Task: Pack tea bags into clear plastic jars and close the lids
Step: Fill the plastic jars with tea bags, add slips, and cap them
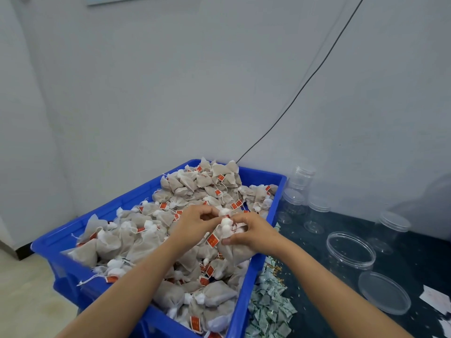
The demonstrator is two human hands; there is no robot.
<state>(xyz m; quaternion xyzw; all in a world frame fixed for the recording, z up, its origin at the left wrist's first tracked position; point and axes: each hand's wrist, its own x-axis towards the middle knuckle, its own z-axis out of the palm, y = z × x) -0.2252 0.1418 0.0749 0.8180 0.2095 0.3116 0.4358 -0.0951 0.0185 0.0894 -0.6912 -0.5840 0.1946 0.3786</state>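
A blue plastic crate [102, 213] is heaped with grey mesh tea bags [156, 220] that have white gathered tops and red tags. Over the middle of the heap, my left hand [195, 222] pinches the white tops of a few tea bags. My right hand [251, 231] grips a bunch of tea bags [235, 250] by their necks, right beside the left hand. An open clear plastic jar [350, 252] stands on the dark table to the right of the crate. Its clear lid [384, 292] lies flat in front of it.
Several more clear jars [317, 215] stand at the back right near the wall, one with a lid on [393, 228]. Small green-white sachets [268, 311] are piled along the crate's right side. A black cable [305, 84] hangs across the wall. Paper slips [436, 298] lie at far right.
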